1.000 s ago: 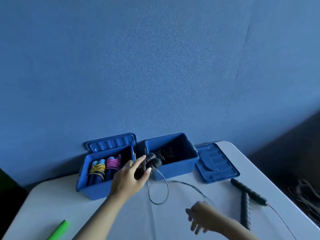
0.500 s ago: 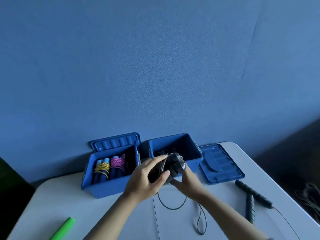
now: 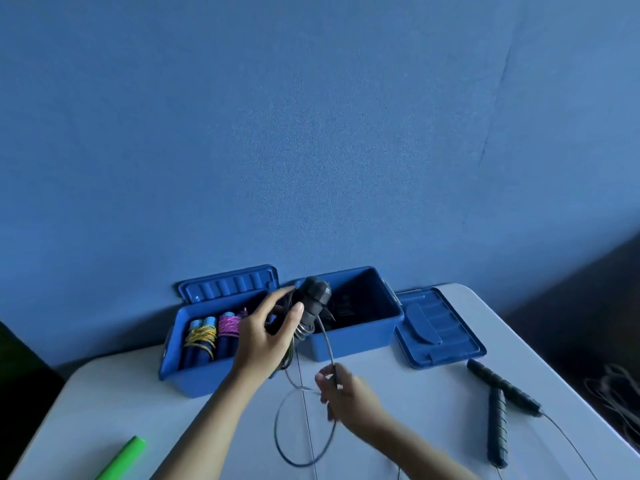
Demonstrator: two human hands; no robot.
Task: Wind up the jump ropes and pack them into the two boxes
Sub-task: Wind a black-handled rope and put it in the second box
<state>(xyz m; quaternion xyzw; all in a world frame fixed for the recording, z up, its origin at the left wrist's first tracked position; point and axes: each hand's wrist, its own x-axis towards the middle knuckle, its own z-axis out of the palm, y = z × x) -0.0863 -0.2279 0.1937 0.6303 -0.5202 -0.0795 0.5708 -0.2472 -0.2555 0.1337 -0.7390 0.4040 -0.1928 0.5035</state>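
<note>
Left hand (image 3: 266, 337) grips black rope handles (image 3: 313, 303) before the right box (image 3: 356, 337); right hand (image 3: 346, 396) pinches the cord (image 3: 327, 344).

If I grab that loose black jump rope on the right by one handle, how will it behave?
The black jump rope would likely trail a floppy cord: its thin cord curves off the table edge. The round handles may roll. Probably light.

Black rope handles (image 3: 313, 303) half-wound, upright before right box (image 3: 360, 336).
</note>
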